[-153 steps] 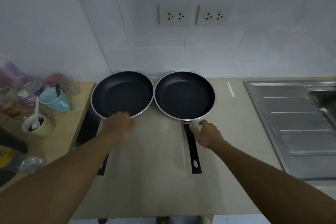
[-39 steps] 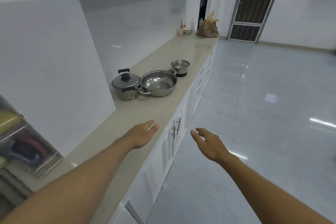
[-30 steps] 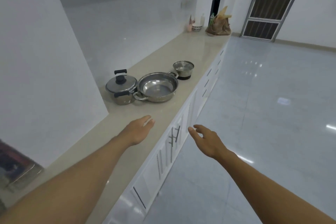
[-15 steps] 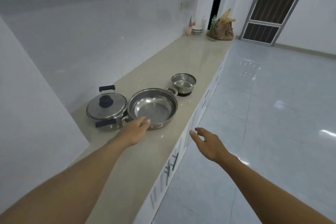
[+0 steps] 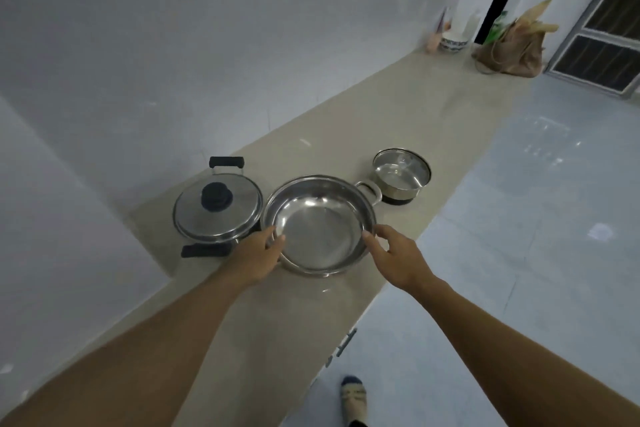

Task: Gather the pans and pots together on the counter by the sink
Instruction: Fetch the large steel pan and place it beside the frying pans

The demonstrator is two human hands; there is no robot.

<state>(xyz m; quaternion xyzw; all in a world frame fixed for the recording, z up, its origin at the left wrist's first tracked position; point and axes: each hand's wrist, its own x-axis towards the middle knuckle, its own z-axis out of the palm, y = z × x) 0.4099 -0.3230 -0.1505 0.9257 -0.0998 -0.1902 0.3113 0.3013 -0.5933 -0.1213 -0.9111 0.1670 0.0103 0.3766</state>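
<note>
Pinching the near-left rim of the wide steel pan (image 5: 318, 225) with the left hand (image 5: 254, 258), thumb inside. Touching its right rim with the right hand (image 5: 398, 258), fingers loosely curled, firm grip impossible to tell. Sitting by the counter's (image 5: 398, 114) front edge, between lidded pot (image 5: 217, 211) and small pot (image 5: 401, 177).

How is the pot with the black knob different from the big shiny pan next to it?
The lidded pot has a lid with a black knob; the wide steel pan is open and empty. The pot's handles are black; the pan's loop handle is bare metal. The left hand and right hand are at the pan's rim, none at the pot. Both are shiny steel.
</note>
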